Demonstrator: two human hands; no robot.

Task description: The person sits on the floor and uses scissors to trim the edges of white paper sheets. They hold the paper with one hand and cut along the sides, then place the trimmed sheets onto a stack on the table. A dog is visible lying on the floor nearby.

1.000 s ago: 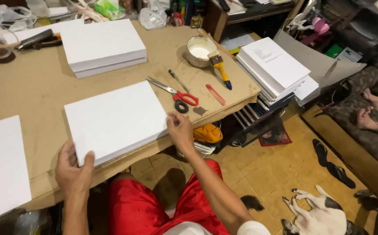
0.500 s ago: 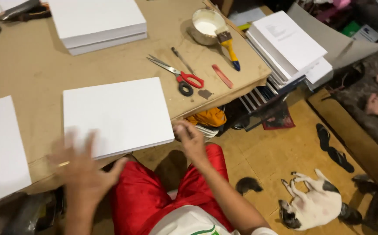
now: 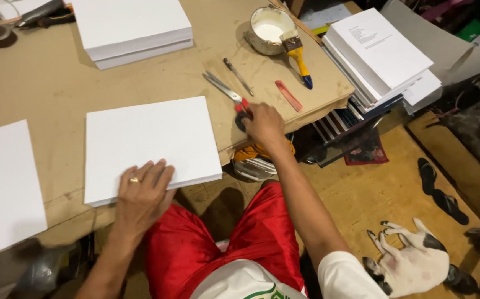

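A white sheet [image 3: 4, 188] lies at the far left of a brown paper-covered desk [image 3: 52, 94], its edge hanging past the near side. Just right of it, the person's left hand [image 3: 140, 196], a ring on one finger, lies flat with fingers spread on the near edge of a stack of white paper [image 3: 151, 144]; the hand grips nothing. A thicker stack of white sheets [image 3: 132, 27] sits at the back of the desk. Further right, the right hand [image 3: 263, 124] rests on the handles of a pair of scissors [image 3: 223, 91] near the desk's front edge, blades pointing away; whether the fingers have closed on the handles cannot be told. Beside the scissors lie a slim metal tool [image 3: 238, 76] and a small red strip [image 3: 288, 96]. Behind them a paintbrush with a yellow and blue handle [image 3: 296, 55] leans on a round tin of white paste [image 3: 267, 27]. At the right edge stands a pile of printed pages [image 3: 381, 52]. On the wooden floor [image 3: 350, 199] below, a white and black dog [image 3: 411, 266] lies near a pair of dark sandals [image 3: 442, 188].
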